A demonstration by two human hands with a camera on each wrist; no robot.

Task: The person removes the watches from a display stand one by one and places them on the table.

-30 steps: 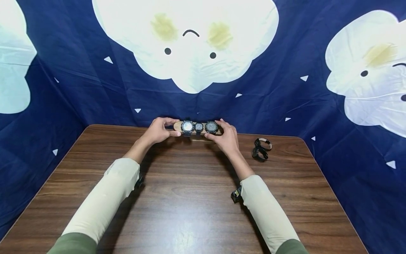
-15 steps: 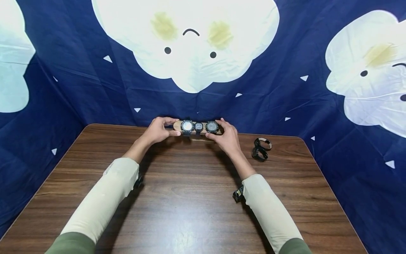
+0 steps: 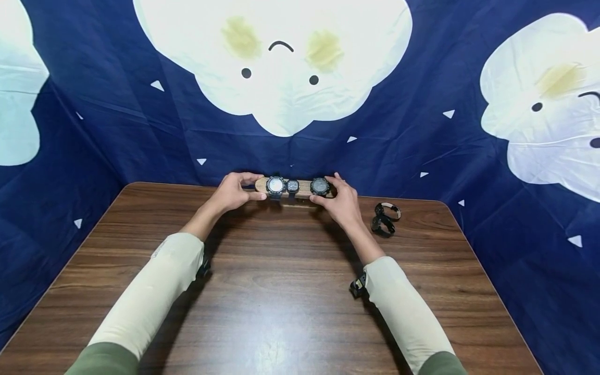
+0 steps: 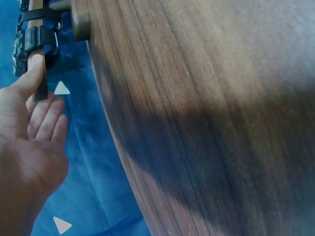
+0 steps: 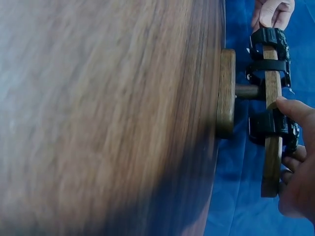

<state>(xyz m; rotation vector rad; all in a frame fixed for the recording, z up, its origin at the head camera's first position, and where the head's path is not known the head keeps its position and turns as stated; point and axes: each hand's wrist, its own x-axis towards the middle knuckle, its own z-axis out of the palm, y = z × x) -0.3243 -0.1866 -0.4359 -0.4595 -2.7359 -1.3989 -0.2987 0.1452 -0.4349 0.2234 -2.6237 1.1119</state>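
Observation:
A wooden watch stand (image 3: 304, 188) stands at the table's back edge, its bar raised on a post above a wooden base (image 5: 226, 93). Three dark watches are strapped round the bar: a large left watch (image 3: 275, 184), a small middle watch (image 3: 292, 186) and a large right watch (image 3: 320, 186). My left hand (image 3: 232, 195) holds the bar's left end between thumb and fingers. With thumb in front and fingers behind, my right hand (image 3: 344, 204) grips the right watch near the bar's other end. The right wrist view shows that watch's strap (image 5: 268, 123) looped round the wood.
Two more dark watches, one behind (image 3: 389, 211) and one in front (image 3: 383, 226), lie on the brown wooden table (image 3: 272, 281) to the right of my right hand. A blue cloth (image 3: 178, 130) with white clouds hangs directly behind the table.
My right hand has slid the right watch rightward along the bar, widening the gap to the middle watch. The left hand keeps its hold on the left end.

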